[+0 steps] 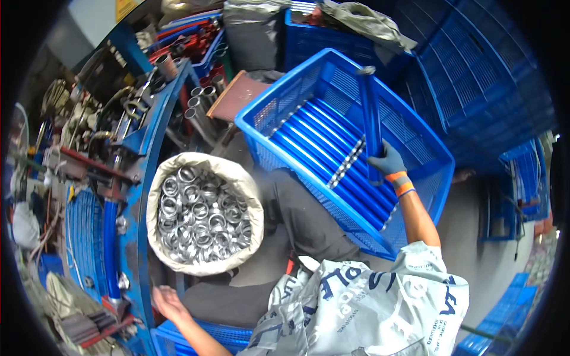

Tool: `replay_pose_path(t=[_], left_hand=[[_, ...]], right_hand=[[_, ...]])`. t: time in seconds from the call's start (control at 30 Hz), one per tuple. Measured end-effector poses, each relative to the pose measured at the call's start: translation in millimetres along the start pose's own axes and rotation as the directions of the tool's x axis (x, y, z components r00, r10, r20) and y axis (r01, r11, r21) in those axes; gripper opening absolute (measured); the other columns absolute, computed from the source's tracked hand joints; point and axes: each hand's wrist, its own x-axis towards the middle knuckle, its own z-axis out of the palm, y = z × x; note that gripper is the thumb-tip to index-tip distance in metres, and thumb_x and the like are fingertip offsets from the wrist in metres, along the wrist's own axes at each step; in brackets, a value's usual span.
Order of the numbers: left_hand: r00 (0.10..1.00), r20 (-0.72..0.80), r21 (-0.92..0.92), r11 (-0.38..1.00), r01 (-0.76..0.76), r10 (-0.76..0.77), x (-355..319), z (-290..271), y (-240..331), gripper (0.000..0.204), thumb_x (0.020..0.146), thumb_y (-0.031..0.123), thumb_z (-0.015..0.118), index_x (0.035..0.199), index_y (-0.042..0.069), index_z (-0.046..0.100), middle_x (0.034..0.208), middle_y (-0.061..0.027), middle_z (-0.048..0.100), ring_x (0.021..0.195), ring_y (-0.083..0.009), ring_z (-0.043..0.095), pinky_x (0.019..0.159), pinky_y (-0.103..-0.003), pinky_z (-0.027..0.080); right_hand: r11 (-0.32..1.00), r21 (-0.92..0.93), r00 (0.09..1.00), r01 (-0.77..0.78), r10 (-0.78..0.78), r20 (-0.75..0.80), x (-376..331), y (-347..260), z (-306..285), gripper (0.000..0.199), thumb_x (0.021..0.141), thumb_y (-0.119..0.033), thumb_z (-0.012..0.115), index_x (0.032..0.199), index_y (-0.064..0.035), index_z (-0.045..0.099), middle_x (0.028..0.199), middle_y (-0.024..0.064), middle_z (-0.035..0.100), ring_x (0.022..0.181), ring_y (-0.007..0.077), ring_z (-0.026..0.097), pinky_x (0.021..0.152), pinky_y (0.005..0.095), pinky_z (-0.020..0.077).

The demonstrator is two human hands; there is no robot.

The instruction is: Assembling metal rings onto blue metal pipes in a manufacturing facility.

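The head view is looking down on a seated person working between a blue crate (427,155) on the right and a sack of metal rings (205,215) on the left. The right hand (387,161), wearing a grey glove with an orange cuff, is gripping a blue tube (372,118) with its fingers closed around the lower part, and the tube is standing nearly upright inside the crate, its top end rising past the far rim. Below it, a row of blue tubes (323,151) is lying side by side along the crate floor, covering most of it, so the crate is looking well stocked; whether the held tube is going in or coming out I cannot tell. The left hand (168,302) is bare and reaching low toward the blue machine frame (138,196) at the left, just beside a small crate (208,335) at the bottom edge; its fingers are looking loosely spread and holding nothing that I can make out. The sack is sitting full to its rolled rim, touching the person's dark trousers (303,216). Room is tight: the big crate is tilting against the knee, its near rim pressing close to the lap, stacked blue crates (475,71) are crowding the right side, and the machine frame is closing off the left, leaving mainly the space above the crate open.
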Motion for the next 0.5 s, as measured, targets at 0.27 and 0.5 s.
replay_pose_path(t=[0.27,0.5], left_hand=[[0.953,-0.096,0.458,0.863,-0.213,0.286,-84.6,40.9,42.3,0.044,0.118,0.025,0.071,0.154,0.0,0.063,0.131,-0.0119,0.08,0.115,-0.0218,0.077,0.098,-0.035,0.06],[0.745,0.098,0.995,-0.052,-0.085,0.659,-206.2,-52.9,45.1,0.076,0.105,0.019,0.081,0.166,-0.01,0.048,0.164,-0.0345,0.058,0.154,-0.0458,0.057,0.134,-0.051,0.04]], right_hand=[[0.872,-0.454,0.951,-0.183,0.274,0.141,-80.5,146.3,12.6,0.092,0.08,-0.043,0.09,0.16,-0.0081,0.06,0.124,0.0222,0.084,0.115,0.04,0.082,0.101,0.0513,0.064],[0.912,-0.395,0.898,0.11,0.079,0.434,40.0,131.7,127.5,0.083,0.081,-0.051,0.09,0.145,-0.0032,0.065,0.124,0.0275,0.083,0.117,0.0462,0.08,0.102,0.0543,0.0622]])
